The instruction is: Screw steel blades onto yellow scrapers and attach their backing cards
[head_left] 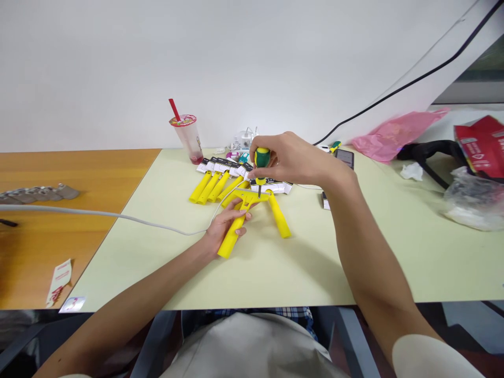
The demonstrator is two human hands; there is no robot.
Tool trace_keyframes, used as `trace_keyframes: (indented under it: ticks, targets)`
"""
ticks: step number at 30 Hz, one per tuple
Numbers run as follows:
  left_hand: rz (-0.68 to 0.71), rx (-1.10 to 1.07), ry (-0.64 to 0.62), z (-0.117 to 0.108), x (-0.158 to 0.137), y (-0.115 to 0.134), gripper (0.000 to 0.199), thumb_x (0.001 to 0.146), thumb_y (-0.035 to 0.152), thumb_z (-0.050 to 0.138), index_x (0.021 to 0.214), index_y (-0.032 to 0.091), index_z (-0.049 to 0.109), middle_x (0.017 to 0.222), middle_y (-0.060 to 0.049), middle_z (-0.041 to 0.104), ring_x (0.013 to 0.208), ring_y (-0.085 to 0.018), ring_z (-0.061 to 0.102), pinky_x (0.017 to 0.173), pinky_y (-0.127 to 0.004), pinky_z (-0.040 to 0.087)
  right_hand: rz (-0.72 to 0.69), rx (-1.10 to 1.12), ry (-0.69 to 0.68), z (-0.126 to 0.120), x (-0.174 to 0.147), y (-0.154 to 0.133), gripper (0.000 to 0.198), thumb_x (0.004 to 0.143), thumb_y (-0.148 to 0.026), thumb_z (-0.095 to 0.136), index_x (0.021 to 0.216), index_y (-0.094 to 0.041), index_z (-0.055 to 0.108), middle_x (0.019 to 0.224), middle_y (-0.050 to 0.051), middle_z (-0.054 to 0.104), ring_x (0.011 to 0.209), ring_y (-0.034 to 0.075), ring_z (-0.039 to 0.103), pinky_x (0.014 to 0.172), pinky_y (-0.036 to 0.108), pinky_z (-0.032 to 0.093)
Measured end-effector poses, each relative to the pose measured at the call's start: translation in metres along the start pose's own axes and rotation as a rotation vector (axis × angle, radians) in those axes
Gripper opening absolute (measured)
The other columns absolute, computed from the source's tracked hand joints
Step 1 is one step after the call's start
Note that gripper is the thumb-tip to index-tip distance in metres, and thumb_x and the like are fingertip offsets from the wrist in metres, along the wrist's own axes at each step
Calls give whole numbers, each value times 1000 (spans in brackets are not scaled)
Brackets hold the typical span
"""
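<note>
My left hand is closed around a yellow scraper, its handle tilted toward me and its wide head away. In my right hand is a green and yellow screwdriver, held upright by the fingers. The screwdriver's tip meets the right end of the scraper's head; the screw itself is too small to make out. Just right of the head lies another yellow scraper. Behind my left hand is a row of several yellow scrapers with black and white card packs at their heads.
A plastic cup with a red straw stands behind the row. A white cable crosses from the left to the work area. Farther right lie a dark phone-like device, a pink bag and clear plastic wrapping.
</note>
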State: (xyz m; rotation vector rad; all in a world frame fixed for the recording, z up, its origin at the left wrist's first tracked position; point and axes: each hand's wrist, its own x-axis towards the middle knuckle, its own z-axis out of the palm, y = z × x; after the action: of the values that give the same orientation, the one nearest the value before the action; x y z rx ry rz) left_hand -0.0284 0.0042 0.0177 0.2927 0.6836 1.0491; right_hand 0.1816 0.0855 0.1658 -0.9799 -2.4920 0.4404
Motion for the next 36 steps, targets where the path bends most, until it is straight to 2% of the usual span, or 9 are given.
trace_keyframes:
  ticks: [4,9,17,20,25,29,33,36]
  targets:
    - [5,-10,23,1,1,1,56,77,-3,77,123,22,60,139,-13,70,75,-9,71,40,-12,39,-34,2,-30,2,0,-1,19,95,-36,77,107,-24,69,93,3,73,81,21,64,73,33,42]
    - [15,-9,50,0,3,3,54,75,-5,75,119,22,59,135,-12,71,73,-8,70,40,-12,38,-35,22,-89,2,-2,-4,19,94,-25,72,113,-24,68,98,4,74,78,20,60,70,33,40]
    - [39,38,40,-2,3,4,51,77,0,79,115,24,56,125,-7,71,71,-7,68,39,-9,36,-74,49,-41,-1,1,-7,8,98,-29,72,105,-25,70,94,2,73,81,20,59,73,33,39]
    - [49,39,38,-4,5,3,51,78,1,81,115,25,55,122,-6,70,72,-7,68,39,-9,36,-84,48,-69,0,0,-6,13,98,-27,70,111,-26,69,100,3,74,81,20,59,73,34,39]
    - [62,42,53,-3,8,5,53,76,1,82,114,24,54,119,-5,70,70,-6,67,39,-9,35,-95,65,-131,4,0,-5,33,94,-18,67,125,-27,65,114,5,75,85,22,61,74,33,41]
    - [72,39,56,-2,8,8,54,75,0,82,114,24,54,120,-6,70,68,-6,68,38,-9,36,-120,54,-92,6,4,-6,21,98,-26,69,119,-25,67,111,5,74,91,23,63,77,33,41]
    - [84,55,38,-4,7,4,56,74,3,86,115,24,55,115,-4,70,69,-7,69,38,-10,36,-94,-16,-26,10,7,-6,15,102,-34,69,114,-25,67,98,3,74,83,22,62,76,34,39]
    - [88,74,22,-6,7,1,57,72,4,87,114,25,54,112,-3,70,70,-8,70,38,-11,36,-100,-18,-33,15,6,-3,20,103,-32,66,121,-25,63,106,6,75,88,24,64,78,35,42]
